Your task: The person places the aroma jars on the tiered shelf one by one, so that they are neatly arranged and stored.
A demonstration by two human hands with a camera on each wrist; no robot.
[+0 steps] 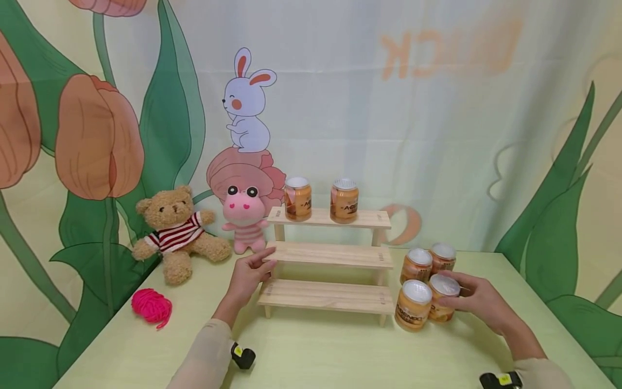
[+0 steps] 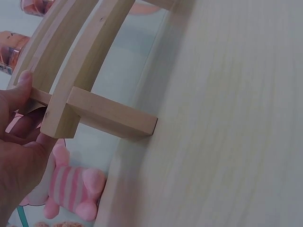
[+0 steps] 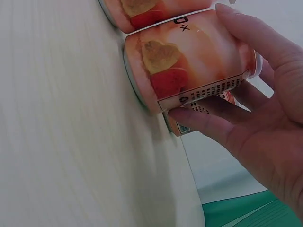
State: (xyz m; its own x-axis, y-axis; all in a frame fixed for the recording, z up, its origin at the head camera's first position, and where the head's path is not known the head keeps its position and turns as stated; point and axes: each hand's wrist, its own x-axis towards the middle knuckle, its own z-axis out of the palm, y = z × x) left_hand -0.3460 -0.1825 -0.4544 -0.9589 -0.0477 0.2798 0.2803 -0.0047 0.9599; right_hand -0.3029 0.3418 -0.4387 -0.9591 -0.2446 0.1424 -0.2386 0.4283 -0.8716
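A three-tier wooden shelf [image 1: 330,255] stands on the table. My left hand [image 1: 248,276] holds the left end of its middle tier; in the left wrist view the thumb [image 2: 22,87] lies against the wood, with the other fingers partly hidden behind. Two orange-labelled cans [image 1: 298,201] with pale lids stand apart on the top tier. To the right of the shelf, my right hand [image 1: 478,301] grips the front right can [image 3: 189,61] of a close cluster. That can stands on the table, thumb and fingers on opposite sides. Three other cans [image 1: 413,307] stand beside it.
A teddy bear [image 1: 177,232] in a striped top and a pink plush toy [image 1: 244,219] sit left of the shelf. A bright pink ball of yarn [image 1: 151,307] lies near the table's left edge. A printed curtain [image 1: 335,108] hangs behind the table.
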